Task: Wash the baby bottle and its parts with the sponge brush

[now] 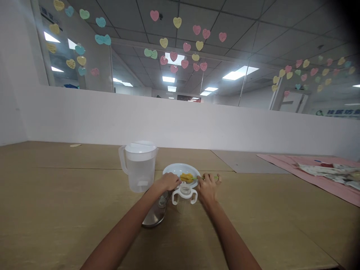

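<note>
A white plate point(176, 167) with yellow food pieces point(186, 177) lies in front of me. My left hand point(170, 182) is closed at the plate's near left rim, its fingertips partly hidden. In my right hand point(207, 186), at the plate's right side, is a slim green utensil point(216, 177) whose inner end points at the food; its tip is too small to make out. Just before the plate stands a clear baby bottle point(184, 200) with two white handles and an uncapped top. Under my left forearm lies a shiny metal tray point(154, 214) with a small clear piece point(162, 200) on it.
A lidded translucent pitcher point(141, 168) stands left of the plate. Farther right, a pink cloth point(284, 165) carries printed sheets point(320, 170). A small flat pale piece point(75, 145) lies at the back left. The white wall point(168, 123) bounds the wooden table point(70, 206) behind.
</note>
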`<state>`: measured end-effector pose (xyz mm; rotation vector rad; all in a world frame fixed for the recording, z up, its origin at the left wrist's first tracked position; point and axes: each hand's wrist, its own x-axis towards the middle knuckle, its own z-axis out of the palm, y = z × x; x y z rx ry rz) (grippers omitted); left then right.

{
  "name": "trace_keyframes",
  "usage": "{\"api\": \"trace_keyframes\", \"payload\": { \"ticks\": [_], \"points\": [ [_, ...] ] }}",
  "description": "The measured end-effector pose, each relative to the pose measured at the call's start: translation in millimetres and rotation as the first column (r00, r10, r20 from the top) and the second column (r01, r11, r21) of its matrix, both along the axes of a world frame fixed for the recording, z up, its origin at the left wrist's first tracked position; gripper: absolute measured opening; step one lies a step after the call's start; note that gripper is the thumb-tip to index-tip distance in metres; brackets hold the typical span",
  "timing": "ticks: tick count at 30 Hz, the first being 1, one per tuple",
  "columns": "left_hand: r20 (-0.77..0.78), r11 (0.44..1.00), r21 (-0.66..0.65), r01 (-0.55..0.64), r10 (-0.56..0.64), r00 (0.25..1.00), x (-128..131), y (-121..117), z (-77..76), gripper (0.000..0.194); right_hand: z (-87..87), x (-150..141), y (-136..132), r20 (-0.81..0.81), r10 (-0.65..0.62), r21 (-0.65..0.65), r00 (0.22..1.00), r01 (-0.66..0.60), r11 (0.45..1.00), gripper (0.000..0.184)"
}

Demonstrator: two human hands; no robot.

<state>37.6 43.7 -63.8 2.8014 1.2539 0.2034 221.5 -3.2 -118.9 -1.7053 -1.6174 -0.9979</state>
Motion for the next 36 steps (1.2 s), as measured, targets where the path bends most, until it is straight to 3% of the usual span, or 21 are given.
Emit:
{"api": "trace_keyframes", "payload": {
  "ticks": [5,12,21,23,27,31,36],
  "points": [
    [-0.01,1.0,-0.011,-0.011,0.011,1.0,-1,1,0.0,0.04,-5.7,0,3,-0.077,0.095,0.082,0.992,-0.089,0.993,0.02],
    [0.03,1.0,0.004,-0.021,0.021,0.999,-2,0,2.9,0.038,-8.1,1,5,-0.221,0.108,0.133,0.969,-0.08,0.988,0.022],
    [0.293,0.992,0.101,-0.082,0.049,0.955,-10,3,26.1,0.039,-11.8,12,11,-0.409,0.029,0.144,0.912,0.033,0.989,0.029],
    [0.461,0.984,0.133,-0.118,0.044,0.886,-8,4,28.2,0.038,-12.1,12,12,-0.424,0.037,0.128,0.905,0.02,0.992,0.029],
    [0.771,0.99,0.083,-0.118,0.011,0.637,1,2,29.2,0.03,-11.8,9,12,-0.42,0.202,0.17,0.885,-0.142,0.975,0.031],
    [0.899,0.995,0.08,-0.067,-0.043,0.436,7,-5,31.7,0.027,-12.8,4,10,-0.424,0.345,0.239,0.837,-0.263,0.935,0.032],
    [0.952,0.998,0.067,0.009,-0.067,0.3,10,-10,36.1,0.028,-16.3,1,7,-0.313,0.478,0.275,0.821,-0.403,0.873,0.028]
  ]
}}
